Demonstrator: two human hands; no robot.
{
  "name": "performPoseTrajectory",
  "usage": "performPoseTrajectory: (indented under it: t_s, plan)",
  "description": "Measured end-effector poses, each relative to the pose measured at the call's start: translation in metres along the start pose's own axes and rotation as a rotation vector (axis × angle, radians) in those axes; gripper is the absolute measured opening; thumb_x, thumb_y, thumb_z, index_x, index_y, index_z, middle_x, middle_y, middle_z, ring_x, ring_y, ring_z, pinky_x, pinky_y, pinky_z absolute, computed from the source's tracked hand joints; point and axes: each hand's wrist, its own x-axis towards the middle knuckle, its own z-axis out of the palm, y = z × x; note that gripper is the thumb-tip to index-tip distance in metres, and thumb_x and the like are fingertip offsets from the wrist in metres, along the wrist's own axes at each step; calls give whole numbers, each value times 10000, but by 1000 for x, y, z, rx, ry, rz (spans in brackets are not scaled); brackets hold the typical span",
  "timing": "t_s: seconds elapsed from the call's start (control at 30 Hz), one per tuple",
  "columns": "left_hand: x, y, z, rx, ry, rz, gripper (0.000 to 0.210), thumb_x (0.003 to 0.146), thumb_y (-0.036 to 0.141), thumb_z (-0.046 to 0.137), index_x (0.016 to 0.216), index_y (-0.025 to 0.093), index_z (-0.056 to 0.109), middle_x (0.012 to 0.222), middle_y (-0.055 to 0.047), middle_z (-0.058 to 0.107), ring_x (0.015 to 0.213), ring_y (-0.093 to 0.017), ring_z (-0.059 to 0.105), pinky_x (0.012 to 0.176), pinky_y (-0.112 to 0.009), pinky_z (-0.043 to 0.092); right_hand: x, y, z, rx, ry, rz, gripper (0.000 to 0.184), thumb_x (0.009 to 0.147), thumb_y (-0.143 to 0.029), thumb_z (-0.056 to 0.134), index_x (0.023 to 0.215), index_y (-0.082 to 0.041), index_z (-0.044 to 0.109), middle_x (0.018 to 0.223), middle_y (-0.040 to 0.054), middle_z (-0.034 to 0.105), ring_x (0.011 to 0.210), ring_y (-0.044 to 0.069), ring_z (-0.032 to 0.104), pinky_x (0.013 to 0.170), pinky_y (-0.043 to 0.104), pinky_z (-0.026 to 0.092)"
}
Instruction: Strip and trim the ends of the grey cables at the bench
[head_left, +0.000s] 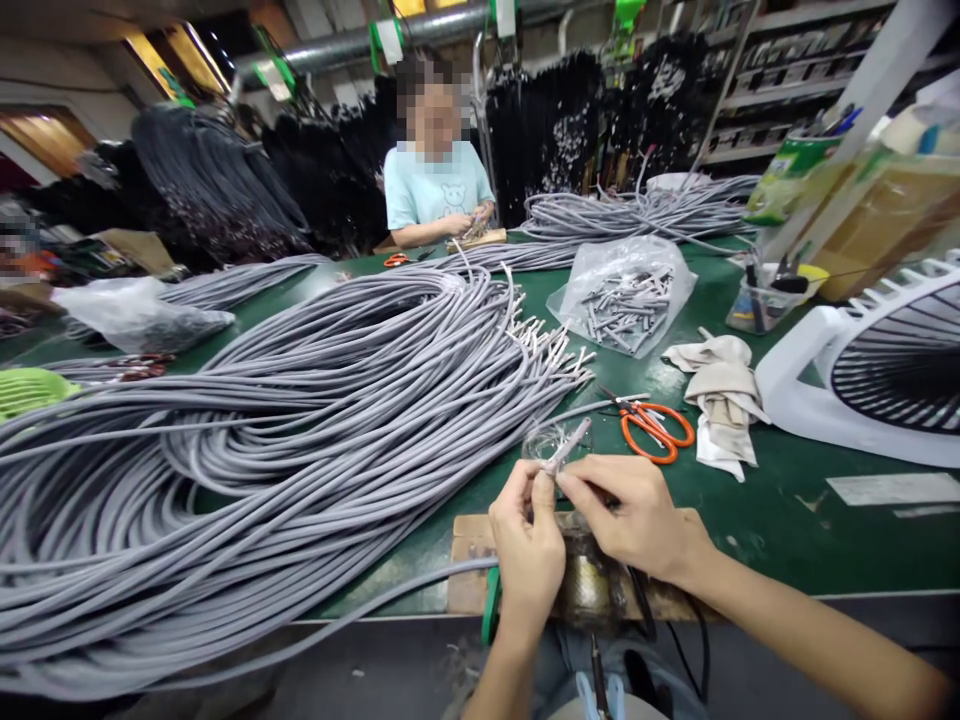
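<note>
The left hand [529,535] and right hand [637,505] pinch a stripped cable end [570,447], apparently to steady it, its tip toward one o'clock. Orange-handled scissors [625,428] lie at their two o'clock, probably for easy reach; coiled grey cables [337,410] at ten.

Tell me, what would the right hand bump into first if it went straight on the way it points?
The right hand would probably meet the left hand first, right by the cable end, though exact depth is hard to tell.
</note>
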Motion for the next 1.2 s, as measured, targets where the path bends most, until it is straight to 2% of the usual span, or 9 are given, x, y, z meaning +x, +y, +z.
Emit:
performPoseTrajectory:
  t_s: [0.07,0.13,0.27,0.33,0.57,0.7,0.8,1.07,1.2]
  plan:
    - [0,-2,-1,-44,-3,-17,254,881,349,415,734,160,500,654,8,459,616,-113,410,577,-201,334,-2,2,0,-55,35,-165,160,827,-136,488,745,-132,625,564,17,585,484,95,476,490,222,355]
    - [1,-4,-1,-90,5,-36,255,877,354,429,730,159,500,659,13,455,625,-108,411,584,-194,339,-2,4,0,-82,35,-216,153,822,-130,491,756,-130,629,555,17,578,482,98,469,486,229,346]
    - [5,-6,-1,-236,-22,-93,227,860,355,472,753,162,526,677,23,471,614,-87,416,581,-171,346,3,1,-1,-12,-16,65,230,856,-200,479,672,-139,603,546,2,566,457,80,442,460,204,348]
    - [6,-7,0,-287,-39,-113,221,849,357,493,762,161,542,684,22,481,616,-84,426,594,-170,357,4,-2,-1,22,-30,125,257,864,-213,467,650,-142,590,532,-4,554,443,74,432,439,197,339]
    - [3,-6,0,-340,6,-132,286,836,386,508,681,146,502,612,36,395,531,-67,334,499,-164,305,-4,-1,0,-162,67,-283,140,818,-122,485,758,-131,611,517,8,541,451,101,445,455,240,313]
    - [5,-5,0,-406,17,-147,317,837,407,501,653,158,431,558,61,291,468,-55,224,423,-164,222,-1,-1,1,-46,-13,-65,204,852,-166,452,697,-152,584,568,10,573,492,94,490,488,215,370]
    - [6,-3,-1,-429,-16,-131,287,852,388,484,686,157,449,552,57,334,470,-56,267,432,-163,242,3,-2,1,55,-115,81,264,873,-200,427,649,-155,559,560,-2,558,472,79,466,469,197,362]
    - [5,0,0,-391,-30,-116,210,798,359,573,792,150,557,663,23,474,559,-66,407,508,-150,336,2,0,-5,50,-97,112,277,879,-222,421,640,-152,542,548,-3,531,484,86,464,476,200,364]
    - [7,-1,1,-393,-74,-168,235,778,385,587,783,153,555,703,8,516,624,-88,466,589,-170,389,-1,-1,-3,-18,19,-40,214,863,-152,425,701,-155,565,592,14,588,509,94,515,509,207,395]
